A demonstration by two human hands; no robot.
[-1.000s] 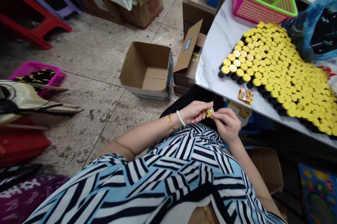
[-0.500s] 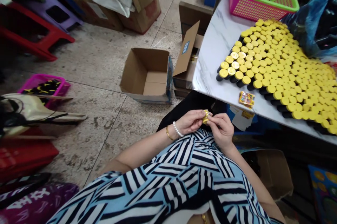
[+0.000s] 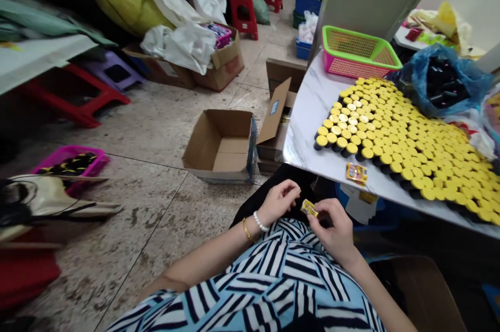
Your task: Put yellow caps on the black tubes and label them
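Between thumb and fingers of my right hand is a small yellow packet with printed marks, held over my lap. My left hand is beside it to the left, apart from the packet, its thumb and fingertips pinched together. Whatever those fingertips may hold is too small to make out. Another small yellow and red printed packet lies near the table edge, above my right hand. Beyond it stand many black tubes with yellow caps, packed upright in a dense group.
The marbled table carries a pink and green basket and a blue plastic bag of black items. An open cardboard box sits on the floor, beside another carton. A pink tray holds black and yellow pieces at left.
My hands have drawn apart. The packet, earlier between both hands, is now only in my right hand. The head view has tilted up, showing more of the room.
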